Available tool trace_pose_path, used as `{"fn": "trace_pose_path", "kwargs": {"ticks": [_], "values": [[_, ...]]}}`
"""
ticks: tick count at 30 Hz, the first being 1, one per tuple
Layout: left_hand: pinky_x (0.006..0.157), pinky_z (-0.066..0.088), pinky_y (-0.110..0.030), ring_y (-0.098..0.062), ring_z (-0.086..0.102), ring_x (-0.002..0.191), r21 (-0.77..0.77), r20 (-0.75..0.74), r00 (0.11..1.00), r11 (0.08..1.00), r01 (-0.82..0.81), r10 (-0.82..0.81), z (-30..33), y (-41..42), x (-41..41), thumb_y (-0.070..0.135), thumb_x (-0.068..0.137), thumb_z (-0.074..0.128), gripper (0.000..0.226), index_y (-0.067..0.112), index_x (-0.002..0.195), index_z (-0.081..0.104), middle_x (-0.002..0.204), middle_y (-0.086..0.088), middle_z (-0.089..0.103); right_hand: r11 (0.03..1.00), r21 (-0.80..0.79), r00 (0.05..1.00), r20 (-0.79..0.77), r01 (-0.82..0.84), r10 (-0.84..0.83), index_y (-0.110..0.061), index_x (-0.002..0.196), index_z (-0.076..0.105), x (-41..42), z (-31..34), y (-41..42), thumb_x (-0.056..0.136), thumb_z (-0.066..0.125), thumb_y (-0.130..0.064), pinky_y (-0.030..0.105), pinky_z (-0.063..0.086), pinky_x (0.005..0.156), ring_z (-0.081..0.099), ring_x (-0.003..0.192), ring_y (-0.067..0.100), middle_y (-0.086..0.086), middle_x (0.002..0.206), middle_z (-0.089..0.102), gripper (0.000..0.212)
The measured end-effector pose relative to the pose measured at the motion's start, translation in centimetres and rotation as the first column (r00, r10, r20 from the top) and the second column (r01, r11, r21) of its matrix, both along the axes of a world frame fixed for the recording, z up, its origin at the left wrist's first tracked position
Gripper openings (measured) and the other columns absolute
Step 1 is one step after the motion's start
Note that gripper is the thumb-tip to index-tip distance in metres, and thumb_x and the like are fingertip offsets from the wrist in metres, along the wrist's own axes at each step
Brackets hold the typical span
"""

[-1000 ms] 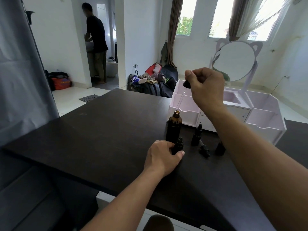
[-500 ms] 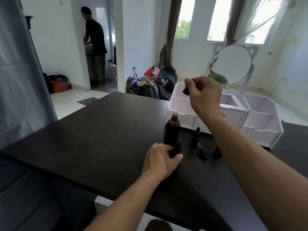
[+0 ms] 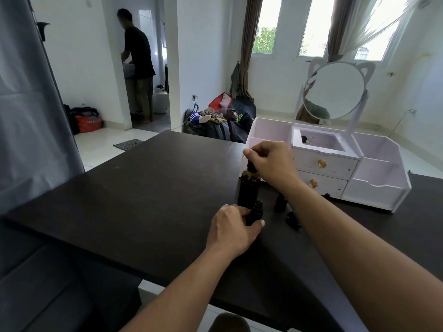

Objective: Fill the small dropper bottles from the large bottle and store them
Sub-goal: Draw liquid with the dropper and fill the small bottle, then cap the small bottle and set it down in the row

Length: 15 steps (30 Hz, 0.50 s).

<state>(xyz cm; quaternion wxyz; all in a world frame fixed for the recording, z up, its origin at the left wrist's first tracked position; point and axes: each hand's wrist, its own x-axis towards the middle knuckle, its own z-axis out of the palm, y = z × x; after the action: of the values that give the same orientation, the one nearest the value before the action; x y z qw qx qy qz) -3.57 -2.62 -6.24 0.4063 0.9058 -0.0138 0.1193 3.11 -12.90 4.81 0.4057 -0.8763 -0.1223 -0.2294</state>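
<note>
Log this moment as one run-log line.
right hand: dropper at large bottle neck | left hand: steadies small bottle | table

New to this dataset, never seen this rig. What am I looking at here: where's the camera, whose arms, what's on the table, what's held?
No machine: a person's two bare arms, filmed by one wide-angle camera on their head, looking forward and down. The left hand grips a small bottle standing on the dark table. The right hand pinches the dropper cap at the neck of the large bottle. Another small bottle stands just right of them, with a loose cap lying nearby. Behind is a white organizer with a round mirror.
</note>
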Motion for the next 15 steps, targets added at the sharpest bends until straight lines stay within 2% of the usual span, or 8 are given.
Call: {"fn": "trace_pose_path", "kwargs": {"ticks": [4, 10, 12, 15], "values": [[0.066, 0.045, -0.024, -0.015, 0.061, 0.082, 0.0, 0.001, 1.0, 1.0, 0.003, -0.003, -0.1, 0.0, 0.1, 0.056, 0.079, 0.069, 0.042, 0.027, 0.109, 0.072, 0.096, 0.0, 0.062, 1.0, -0.007, 1.0, -0.017, -0.023, 0.023, -0.012, 0.096, 0.076, -0.1, 0.2, -0.3, 0.088, 0.069, -0.035, 0.033, 0.058, 0.078, 0.068, 0.076, 0.014, 0.001, 0.084, 0.073, 0.025], [0.063, 0.042, -0.024, -0.014, 0.058, 0.08, 0.029, 0.015, 1.0, 1.0, 0.004, -0.005, -0.2, 0.1, 0.3, 0.057, 0.079, 0.069, 0.037, 0.026, 0.1, 0.072, 0.096, -0.001, 0.062, 0.999, -0.008, 0.999, 0.03, 0.045, -0.045, -0.011, 0.105, 0.071, -2.5, 0.8, -2.7, 0.088, 0.07, -0.033, 0.016, 0.049, 0.07, 0.064, 0.082, 0.01, -0.001, 0.092, 0.069, 0.028], [0.068, 0.046, -0.026, -0.015, 0.059, 0.084, 0.033, 0.009, 1.0, 0.999, 0.02, -0.021, -0.2, 0.1, 0.3, 0.056, 0.08, 0.069, 0.038, 0.027, 0.104, 0.072, 0.097, 0.0, 0.061, 0.994, -0.078, 0.997, 0.029, 0.078, -0.076, -0.014, 0.101, 0.07, -3.8, 0.2, -4.2, 0.086, 0.072, -0.03, 0.013, 0.046, 0.067, 0.063, 0.078, 0.006, -0.004, 0.087, 0.067, 0.022], [0.066, 0.043, -0.026, -0.016, 0.06, 0.082, 0.045, 0.019, 0.999, 0.999, 0.026, -0.026, -0.2, 0.1, 0.3, 0.056, 0.079, 0.069, 0.035, 0.027, 0.097, 0.073, 0.092, 0.0, 0.062, 0.949, -0.293, 0.989, -0.055, 0.118, -0.14, -0.018, 0.095, 0.069, -5.6, -1.8, -6.3, 0.084, 0.074, -0.03, 0.025, 0.053, 0.073, 0.064, 0.079, 0.011, -0.004, 0.083, 0.066, 0.016]]}}
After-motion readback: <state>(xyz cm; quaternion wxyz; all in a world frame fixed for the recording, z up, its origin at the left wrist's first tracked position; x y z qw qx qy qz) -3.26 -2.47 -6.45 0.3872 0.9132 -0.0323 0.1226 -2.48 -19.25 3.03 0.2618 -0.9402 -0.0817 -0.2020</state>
